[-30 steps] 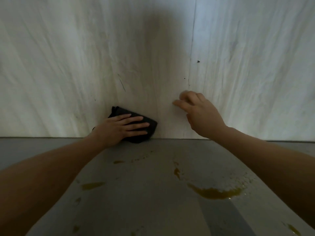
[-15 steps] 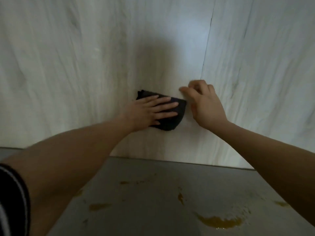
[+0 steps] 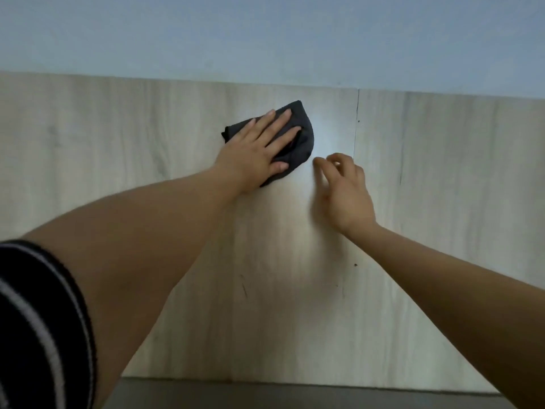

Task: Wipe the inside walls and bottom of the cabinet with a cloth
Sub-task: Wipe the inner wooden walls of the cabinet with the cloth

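Observation:
A dark folded cloth [image 3: 303, 134] lies flat against the pale wood-grain back wall [image 3: 147, 143] of the cabinet, high up near its top edge. My left hand [image 3: 259, 149] presses the cloth to the wall with straight, spread fingers. My right hand [image 3: 345, 190] is just right of and below the cloth, fingers loosely curled, fingertips at the wall, holding nothing. A vertical seam [image 3: 356, 125] in the wall runs just right of both hands.
The pale cabinet ceiling [image 3: 265, 33] meets the wall just above the cloth. A strip of the grey cabinet bottom [image 3: 265, 397] shows at the lower edge. Small dark marks [image 3: 244, 289] dot the wall lower down.
My left hand has slid the cloth up the back wall from near the bottom corner to near the top. My right hand rose along with it. The view tilted up, hiding the stained bottom.

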A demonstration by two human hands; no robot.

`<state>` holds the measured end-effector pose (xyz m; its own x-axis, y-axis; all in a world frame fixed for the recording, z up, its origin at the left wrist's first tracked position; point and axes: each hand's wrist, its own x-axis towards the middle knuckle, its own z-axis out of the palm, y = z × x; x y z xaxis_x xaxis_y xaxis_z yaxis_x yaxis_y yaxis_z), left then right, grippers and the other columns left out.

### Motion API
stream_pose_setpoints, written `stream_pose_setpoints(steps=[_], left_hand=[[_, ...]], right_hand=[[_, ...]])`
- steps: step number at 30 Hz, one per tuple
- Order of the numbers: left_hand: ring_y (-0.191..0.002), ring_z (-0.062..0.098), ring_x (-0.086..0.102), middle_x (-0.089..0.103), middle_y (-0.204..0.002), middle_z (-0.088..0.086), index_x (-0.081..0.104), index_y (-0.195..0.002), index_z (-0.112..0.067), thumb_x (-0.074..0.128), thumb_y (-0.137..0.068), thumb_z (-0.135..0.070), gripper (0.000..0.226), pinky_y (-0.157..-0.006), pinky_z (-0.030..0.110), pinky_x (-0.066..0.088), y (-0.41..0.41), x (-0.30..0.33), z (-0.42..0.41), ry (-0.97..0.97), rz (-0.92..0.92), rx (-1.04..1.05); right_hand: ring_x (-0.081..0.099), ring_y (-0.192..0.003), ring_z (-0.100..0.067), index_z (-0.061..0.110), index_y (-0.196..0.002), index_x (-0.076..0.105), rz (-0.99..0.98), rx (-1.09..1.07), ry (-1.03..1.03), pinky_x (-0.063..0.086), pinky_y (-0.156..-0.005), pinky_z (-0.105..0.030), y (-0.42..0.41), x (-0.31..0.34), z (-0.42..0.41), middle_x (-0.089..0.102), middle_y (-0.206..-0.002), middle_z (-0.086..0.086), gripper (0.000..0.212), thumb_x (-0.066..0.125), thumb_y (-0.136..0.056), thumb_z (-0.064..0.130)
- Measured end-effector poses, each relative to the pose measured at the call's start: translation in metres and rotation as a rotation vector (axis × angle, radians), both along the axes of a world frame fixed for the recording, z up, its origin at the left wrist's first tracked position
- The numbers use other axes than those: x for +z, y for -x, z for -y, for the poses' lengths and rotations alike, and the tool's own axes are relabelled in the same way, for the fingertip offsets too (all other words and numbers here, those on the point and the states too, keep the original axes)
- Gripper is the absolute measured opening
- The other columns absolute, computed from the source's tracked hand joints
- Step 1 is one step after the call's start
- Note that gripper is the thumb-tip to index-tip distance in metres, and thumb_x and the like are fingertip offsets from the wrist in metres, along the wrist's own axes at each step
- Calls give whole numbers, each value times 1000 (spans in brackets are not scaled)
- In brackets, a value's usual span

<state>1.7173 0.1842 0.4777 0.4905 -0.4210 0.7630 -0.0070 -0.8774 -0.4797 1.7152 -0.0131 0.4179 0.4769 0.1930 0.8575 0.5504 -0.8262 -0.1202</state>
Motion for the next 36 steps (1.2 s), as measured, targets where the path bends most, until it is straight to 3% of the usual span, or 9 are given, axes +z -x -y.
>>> stream_pose_setpoints(steps=[4, 8, 12, 16, 23, 29, 32, 36], left_hand=[[-146, 17, -11, -13, -158, -3, -2, -151, -30, 31, -97, -52, 67, -117, 34, -4, 2, 22, -10, 80, 8, -28], [-144, 16, -16, -20, -157, -5, -8, -150, -29, 29, -98, -51, 68, -117, 34, -7, 6, 35, -34, 211, 1, -61], [-144, 18, -18, -22, -156, -1, -11, -150, -25, 26, -99, -51, 68, -117, 35, -6, 11, 38, -76, 300, 26, -27], [-145, 20, -16, -21, -157, 1, -11, -150, -25, 26, -97, -53, 70, -117, 36, -4, 15, 30, -109, 400, 68, -18], [-144, 28, -18, -23, -155, 9, -15, -149, -21, 23, -99, -49, 69, -116, 42, -8, 11, 5, -68, 814, 128, 13], [-144, 24, -19, -21, -156, 4, -13, -149, -26, 26, -99, -50, 68, -115, 36, -12, 1, -27, -4, 316, 33, -15], [-145, 22, -14, -18, -157, 2, -10, -149, -27, 29, -97, -53, 70, -117, 36, -6, 7, -30, -36, 251, 33, 17], [-143, 24, -20, -25, -155, 5, -15, -149, -23, 23, -98, -53, 70, -117, 39, -8, 11, -37, -51, 750, 31, 87]], right_hand=[[8, -137, -24, 28, -147, 22, -92, -12, -85, 32, -105, -37, 2, 22, -31, 8, -152, 3, 65, 45, -90, 5], [5, -133, -26, 33, -146, 17, -123, -61, -167, 35, -88, -31, 2, 30, -53, 3, -149, 4, 68, 44, -90, 4], [5, -135, -30, 35, -144, 16, -136, -125, -150, 40, -86, -36, 3, 30, -56, 2, -150, 2, 69, 54, -91, 12], [6, -134, -31, 36, -145, 15, -148, -134, -168, 35, -78, -30, 3, 31, -58, 1, -150, 3, 70, 53, -92, 12], [5, -134, -29, 35, -148, 12, -119, -74, -166, 40, -83, -32, -2, 25, -54, 0, -151, 4, 71, 52, -93, 14], [5, -134, -27, 33, -148, 14, -91, -47, -167, 40, -95, -36, -4, 23, -51, 1, -153, 5, 71, 55, -93, 18], [6, -136, -26, 32, -148, 16, -100, -16, -184, 40, -96, -36, -2, 22, -48, 3, -154, 6, 72, 59, -91, 20], [5, -138, -25, 29, -148, 19, -68, 16, -160, 42, -94, -34, -4, 17, -42, 5, -155, 5, 74, 63, -89, 19]])
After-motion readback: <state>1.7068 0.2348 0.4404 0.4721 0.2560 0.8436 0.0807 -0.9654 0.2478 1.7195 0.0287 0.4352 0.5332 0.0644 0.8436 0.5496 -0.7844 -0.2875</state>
